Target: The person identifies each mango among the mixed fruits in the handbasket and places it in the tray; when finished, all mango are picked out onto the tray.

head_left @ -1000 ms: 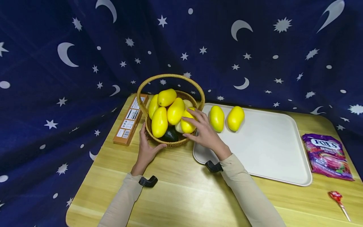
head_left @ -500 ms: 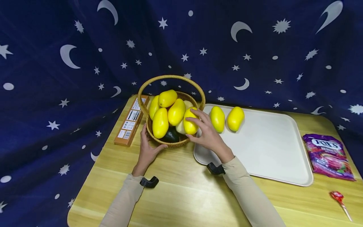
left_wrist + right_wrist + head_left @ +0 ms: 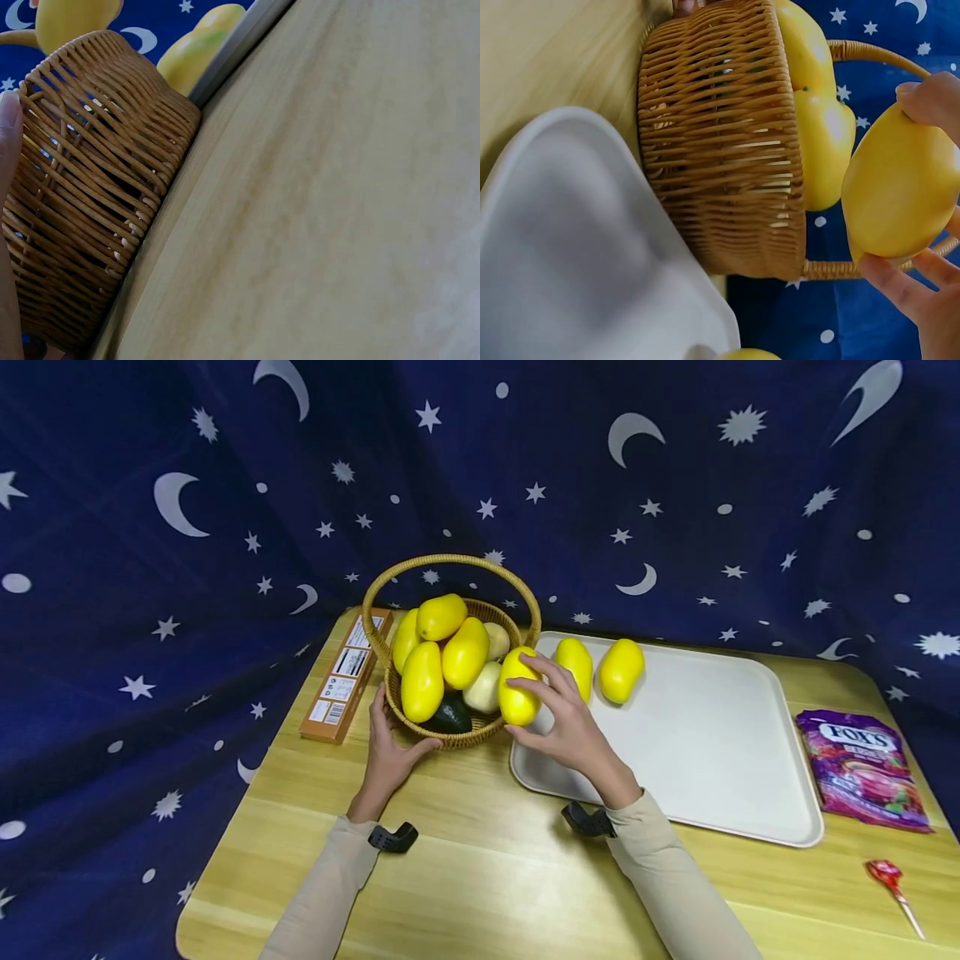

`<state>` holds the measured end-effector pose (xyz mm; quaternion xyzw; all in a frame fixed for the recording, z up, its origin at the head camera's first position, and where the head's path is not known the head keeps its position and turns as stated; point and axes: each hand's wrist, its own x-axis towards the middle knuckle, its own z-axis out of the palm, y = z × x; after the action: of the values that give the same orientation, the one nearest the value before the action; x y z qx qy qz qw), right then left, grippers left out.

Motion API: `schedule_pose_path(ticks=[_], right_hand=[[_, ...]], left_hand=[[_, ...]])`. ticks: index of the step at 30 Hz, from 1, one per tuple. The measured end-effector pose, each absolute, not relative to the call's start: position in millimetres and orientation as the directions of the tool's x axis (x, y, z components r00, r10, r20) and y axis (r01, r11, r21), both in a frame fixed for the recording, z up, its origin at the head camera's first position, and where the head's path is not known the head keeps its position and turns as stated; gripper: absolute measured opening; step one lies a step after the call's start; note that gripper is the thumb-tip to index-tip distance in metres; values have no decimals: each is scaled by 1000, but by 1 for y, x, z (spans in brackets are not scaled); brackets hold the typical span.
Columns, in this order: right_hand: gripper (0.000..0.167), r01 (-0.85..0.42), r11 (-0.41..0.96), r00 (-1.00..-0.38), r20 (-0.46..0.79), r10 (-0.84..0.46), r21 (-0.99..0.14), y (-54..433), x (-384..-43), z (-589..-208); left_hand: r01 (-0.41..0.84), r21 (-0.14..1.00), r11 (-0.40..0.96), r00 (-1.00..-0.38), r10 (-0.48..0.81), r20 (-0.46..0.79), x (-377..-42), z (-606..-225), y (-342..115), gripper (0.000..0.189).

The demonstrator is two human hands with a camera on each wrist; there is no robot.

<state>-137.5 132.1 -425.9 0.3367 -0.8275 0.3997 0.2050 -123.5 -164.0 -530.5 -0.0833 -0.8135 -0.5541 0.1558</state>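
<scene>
My right hand (image 3: 573,727) pinches a yellow mango (image 3: 517,697) between thumb and fingers, over the right rim of a wicker basket (image 3: 471,740). In the right wrist view the held mango (image 3: 900,187) is apart from the two mangoes showing above the rim. Low on the basket's left side, my left hand (image 3: 387,764) holds the wicker wall, thumb along the front. Inside lie several mangoes (image 3: 422,685), a dark green avocado-like fruit (image 3: 452,716) and pale round fruits (image 3: 483,689). Two more mangoes (image 3: 621,672) rest on a white tray (image 3: 697,743).
An orange-brown box (image 3: 337,693) lies left of the basket. Right of the tray are a purple Fox's candy bag (image 3: 862,768) and a red lollipop (image 3: 888,875). The basket's tall handle (image 3: 450,560) arches above the fruit. A starry blue cloth (image 3: 450,460) hangs behind the wooden table.
My right hand has lifted the mango from among the basket's fruit and moved it right, uncovering a pale round fruit. My left hand stays on the basket.
</scene>
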Motion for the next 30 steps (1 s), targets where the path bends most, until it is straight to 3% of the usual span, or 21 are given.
schedule_pose_path(ticks=[19,30], right_hand=[[59,-726,475,-681,618,-393,-498,163,-105,-447],[59,-639,530,-769,457,-446,-558,174,-90,-471]], left_hand=[[303,872,384,-942,-15,334,-109,-493,-153,118],[305,873,382,-942,-17,336,-110,-496,-154,119]])
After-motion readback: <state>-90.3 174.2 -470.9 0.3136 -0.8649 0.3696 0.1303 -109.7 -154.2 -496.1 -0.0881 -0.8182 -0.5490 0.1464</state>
